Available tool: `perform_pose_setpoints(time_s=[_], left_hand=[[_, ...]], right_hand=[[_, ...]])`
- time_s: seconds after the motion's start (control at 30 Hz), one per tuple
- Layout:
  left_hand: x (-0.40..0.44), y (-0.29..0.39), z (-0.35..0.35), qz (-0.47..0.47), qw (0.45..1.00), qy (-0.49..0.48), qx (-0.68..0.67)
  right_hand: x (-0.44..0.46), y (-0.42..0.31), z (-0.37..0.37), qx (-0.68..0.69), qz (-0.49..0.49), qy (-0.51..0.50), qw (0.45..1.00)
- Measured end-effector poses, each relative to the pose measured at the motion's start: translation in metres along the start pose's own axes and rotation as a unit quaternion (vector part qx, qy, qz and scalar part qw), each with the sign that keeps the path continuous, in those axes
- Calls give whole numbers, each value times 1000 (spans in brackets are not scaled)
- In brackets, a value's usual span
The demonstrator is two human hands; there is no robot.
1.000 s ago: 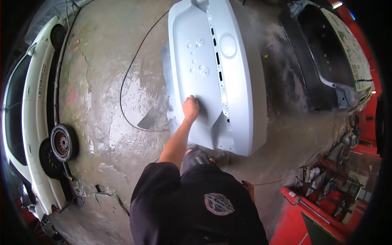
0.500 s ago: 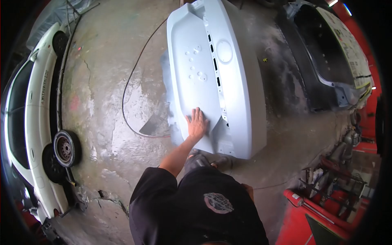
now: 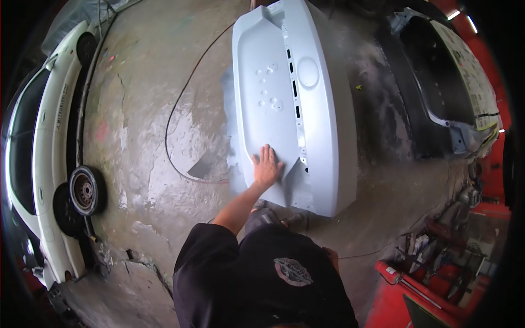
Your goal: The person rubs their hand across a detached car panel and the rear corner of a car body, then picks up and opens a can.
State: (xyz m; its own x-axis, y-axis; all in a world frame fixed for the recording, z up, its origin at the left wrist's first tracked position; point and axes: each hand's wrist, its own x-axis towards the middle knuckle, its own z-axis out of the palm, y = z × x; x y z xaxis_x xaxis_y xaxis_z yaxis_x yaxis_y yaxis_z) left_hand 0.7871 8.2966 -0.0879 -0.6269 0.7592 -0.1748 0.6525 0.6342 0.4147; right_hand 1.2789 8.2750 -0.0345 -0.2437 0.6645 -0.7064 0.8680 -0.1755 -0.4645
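A pale grey car trunk lid (image 3: pixel 257 123) lies in front of me, with a row of dark slots, several small round dimples and a circular recess. My left hand (image 3: pixel 266 169) rests palm down on its near end, fingers stretched out and thumb apart, holding nothing. My right hand is out of sight; only a bit of skin (image 3: pixel 331 257) shows beside my black shirt.
A white car (image 3: pixel 46 142) stands on the left with a loose wheel (image 3: pixel 87 190) near it. A hose (image 3: pixel 174 109) curves over the concrete floor. Far right is a dark car body part (image 3: pixel 432 82); a red tool cart (image 3: pixel 394 303) holding assorted tools stands at lower right.
The view has shifted slightly, so the lid appears a little lower and farther right. My left hand stays flat on nearly the same spot of the panel.
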Motion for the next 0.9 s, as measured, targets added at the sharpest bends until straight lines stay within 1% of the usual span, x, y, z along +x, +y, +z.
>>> perform_pose_setpoints(time_s=[0.07,0.1,0.2,0.3,0.37,0.4,0.43,0.47,0.53,0.57,0.6,0.67,0.7,0.8,0.9], left_hand=[[-15,1,3,25,1000,-8,2],[-21,0,5,37,999,-13,3],[-18,-13,7,59,998,13,6],[1,-32,9,10,999,42,17],[17,-51,18,-32,995,86,22],[17,-56,9,-52,994,93,9],[17,-63,13,-56,989,132,27],[15,-67,10,-57,989,136,17],[-1,-66,0,-48,994,101,-15],[-8,-63,-1,-40,997,64,-7],[-18,-62,2,-32,999,28,0],[-39,-55,16,-2,999,38,7],[-49,-47,11,-3,1000,9,-1],[-69,-35,19,9,1000,1,-9],[-92,-18,24,75,997,-26,-27]], right_hand=[[15,32,10,18,-29,-8,999],[15,36,13,27,-42,-12,999],[18,42,15,4,-34,-16,999],[3,18,9,2,2,-7,1000],[15,42,12,-94,-53,11,994],[11,39,8,-166,-73,-13,983],[4,40,15,-72,-101,54,991],[-1,25,15,-9,-55,40,998],[-25,-33,7,16,5,8,1000],[-21,-17,8,14,15,-15,1000],[-24,-3,14,42,21,-12,999],[-24,23,26,98,25,-1,995],[-26,28,28,101,22,2,995],[-25,38,29,107,19,3,994],[-22,36,24,111,30,-12,993]])
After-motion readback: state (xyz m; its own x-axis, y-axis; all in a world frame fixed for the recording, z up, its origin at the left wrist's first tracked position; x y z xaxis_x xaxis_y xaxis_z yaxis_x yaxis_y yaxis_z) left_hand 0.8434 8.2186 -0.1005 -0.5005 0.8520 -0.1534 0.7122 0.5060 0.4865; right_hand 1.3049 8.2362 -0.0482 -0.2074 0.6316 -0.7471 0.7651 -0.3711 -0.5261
